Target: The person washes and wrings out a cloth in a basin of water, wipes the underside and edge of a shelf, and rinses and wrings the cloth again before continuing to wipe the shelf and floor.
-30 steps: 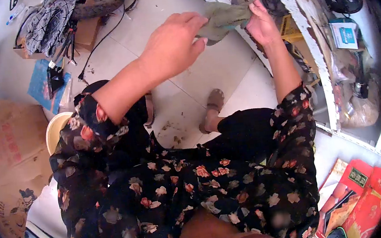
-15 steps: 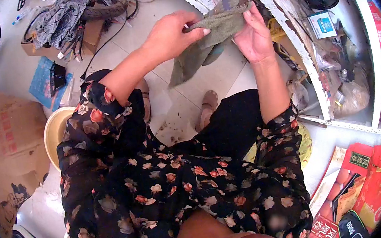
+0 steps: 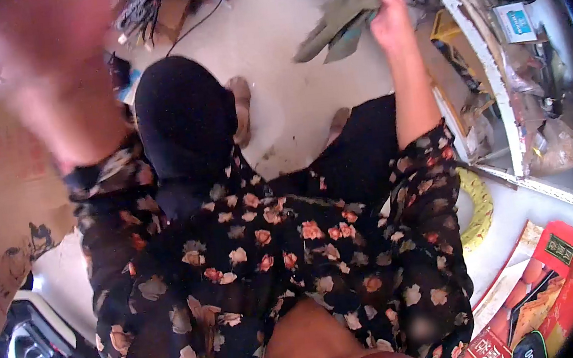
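Note:
An olive-green cloth point(image 3: 346, 16) hangs in folds at the top of the view, above the floor. My right hand point(image 3: 391, 20) is closed on its right end, with the thumb and fingers pinching the fabric. Its loose end droops to the left. My left hand point(image 3: 55, 36) is raised at the upper left, close to the camera and away from the cloth. Motion smears its fingers, so their state does not show.
A big cardboard box point(image 3: 5, 190) stands on the left. A white-framed shelf point(image 3: 495, 84) with mixed goods runs along the right, a yellow ring-shaped item point(image 3: 475, 210) below it. Red printed packages point(image 3: 559, 275) lie at the lower right. Cables point(image 3: 147, 11) lie at the top.
My left hand has let go of the cloth and swung to the upper left, nearer the camera. The cloth stays in my right hand. The view has shifted a little.

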Tool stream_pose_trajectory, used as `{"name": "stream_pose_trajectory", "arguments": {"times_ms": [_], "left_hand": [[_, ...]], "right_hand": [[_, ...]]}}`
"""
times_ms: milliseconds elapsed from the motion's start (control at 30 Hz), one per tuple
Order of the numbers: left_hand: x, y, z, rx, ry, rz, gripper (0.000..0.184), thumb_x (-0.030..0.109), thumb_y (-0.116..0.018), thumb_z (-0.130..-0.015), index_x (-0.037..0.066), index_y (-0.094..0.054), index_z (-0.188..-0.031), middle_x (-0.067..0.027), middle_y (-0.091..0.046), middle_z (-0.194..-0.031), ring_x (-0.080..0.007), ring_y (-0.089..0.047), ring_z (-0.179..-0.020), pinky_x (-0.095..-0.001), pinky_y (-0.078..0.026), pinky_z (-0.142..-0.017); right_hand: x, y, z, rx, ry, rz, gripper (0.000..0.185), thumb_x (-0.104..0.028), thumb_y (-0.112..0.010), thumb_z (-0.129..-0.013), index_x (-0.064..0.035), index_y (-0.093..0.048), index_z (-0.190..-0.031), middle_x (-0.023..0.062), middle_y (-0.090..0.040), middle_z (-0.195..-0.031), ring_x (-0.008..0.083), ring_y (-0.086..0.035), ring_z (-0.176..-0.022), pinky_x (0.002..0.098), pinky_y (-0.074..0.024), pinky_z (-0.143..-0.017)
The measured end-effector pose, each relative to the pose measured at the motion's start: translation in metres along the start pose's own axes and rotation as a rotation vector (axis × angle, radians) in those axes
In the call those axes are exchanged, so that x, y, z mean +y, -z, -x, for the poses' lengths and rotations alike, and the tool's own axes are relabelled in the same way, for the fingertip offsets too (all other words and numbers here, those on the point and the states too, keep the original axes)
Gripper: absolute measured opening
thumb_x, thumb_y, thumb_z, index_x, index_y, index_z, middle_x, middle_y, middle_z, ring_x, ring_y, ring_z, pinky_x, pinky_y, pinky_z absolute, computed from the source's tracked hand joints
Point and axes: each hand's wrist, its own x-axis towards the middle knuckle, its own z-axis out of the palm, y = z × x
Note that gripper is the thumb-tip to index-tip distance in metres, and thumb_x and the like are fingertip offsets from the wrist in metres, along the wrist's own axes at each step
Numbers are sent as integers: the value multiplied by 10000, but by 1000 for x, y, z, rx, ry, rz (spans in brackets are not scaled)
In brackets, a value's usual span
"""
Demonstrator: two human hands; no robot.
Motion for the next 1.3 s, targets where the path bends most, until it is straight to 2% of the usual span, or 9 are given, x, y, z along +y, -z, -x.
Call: {"name": "stream_pose_trajectory", "arguments": {"times_ms": [200,433,533,667,867,967,1133,1233,1300], "left_hand": [[-52,-6,8,-204,102,-174,263,198,-507,-924,25,-591,-1105,-95,-614,-1074,-196,-566,-1007,-331,-436,-886],[-144,-106,58,-398,111,-284,267,194,-489,-923,19,-587,-1100,-102,-604,-1081,-202,-559,-1020,-334,-438,-890],[-155,-135,59,-421,85,-279,269,192,-481,-923,17,-585,-1098,-104,-599,-1084,-204,-557,-1026,-336,-439,-892],[-164,-141,78,-388,165,-251,271,190,-471,-922,14,-583,-1095,-108,-593,-1089,-208,-553,-1033,-338,-440,-894],[-138,-93,70,-100,252,-38,276,186,-456,-921,9,-579,-1092,-113,-585,-1095,-213,-547,-1044,-341,-442,-897],[-93,-28,48,175,199,199,278,185,-448,-921,6,-577,-1090,-116,-580,-1098,-215,-544,-1049,-342,-443,-899],[43,102,20,641,-317,668,282,182,-435,-920,2,-574,-1086,-121,-573,-1104,-219,-540,-1058,-344,-444,-902],[105,121,5,614,-565,863,285,180,-427,-920,-1,-573,-1084,-123,-569,-1107,-222,-537,-1064,-346,-445,-903],[118,90,-2,455,-532,941,286,179,-422,-919,-2,-571,-1083,-125,-566,-1109,-223,-535,-1067,-347,-445,-905]], "right_hand": [[-18,-7,0,76,-41,22,209,-124,-514,-916,-52,-549,-1109,66,-592,-986,239,-573,-939,379,-457,-869],[-20,-7,18,179,-42,122,179,-121,-498,-922,-31,-567,-1061,83,-609,-964,215,-592,-909,381,-474,-850],[-15,13,-7,195,79,74,356,-125,-604,-867,-27,-513,-1197,78,-588,-1120,184,-539,-1059,344,-405,-965],[-11,14,14,109,53,149,320,-143,-590,-867,-40,-540,-1166,27,-591,-1104,167,-534,-1058,318,-390,-961],[-10,1,14,263,-15,172,356,-96,-586,-861,-2,-548,-1202,50,-593,-1108,159,-533,-1054,301,-389,-950],[-7,13,9,109,7,178,366,-99,-578,-873,1,-539,-1223,64,-595,-1113,154,-531,-1052,290,-403,-928],[-7,2,6,193,-87,274,328,-139,-583,-881,-1,-557,-1177,65,-603,-1090,144,-530,-1032,276,-405,-898],[8,12,-3,150,57,449,288,-168,-598,-875,-21,-582,-1123,19,-609,-1005,116,-537,-911,255,-413,-822],[6,-3,4,174,41,529,261,-176,-594,-877,-45,-600,-1102,1,-602,-955,108,-531,-857,254,-419,-784]]}}
